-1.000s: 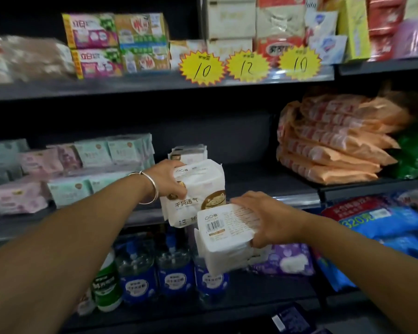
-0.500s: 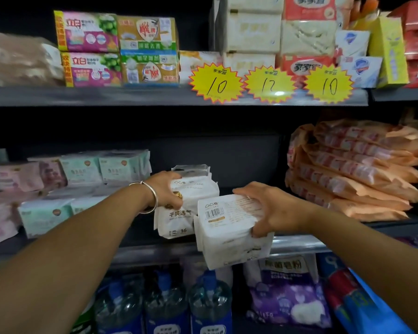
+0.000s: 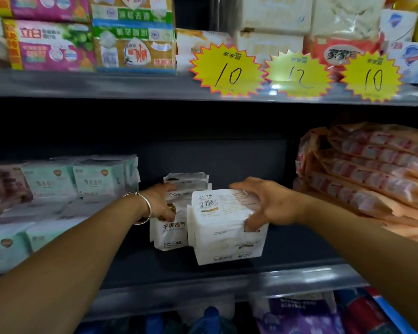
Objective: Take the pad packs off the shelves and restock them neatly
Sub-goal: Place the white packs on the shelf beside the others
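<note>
Head view: right hand (image 3: 270, 208) clamps white pad pack (image 3: 224, 227) from its right side, thumb at lower corner, barcode face up, settling it on middle shelf (image 3: 227, 280). Left hand (image 3: 159, 203) grips neighbouring pad pack (image 3: 169, 230) just left, likely steadying row for flush fit.

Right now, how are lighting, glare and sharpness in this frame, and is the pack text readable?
Head view: the middle shelf is dim, its back almost black; glare streaks the upper shelf edge; wide-angle bending bows the shelves; the orange packs are smeared; the barcode on the right hand's white pack shows, small print doesn't.
</note>
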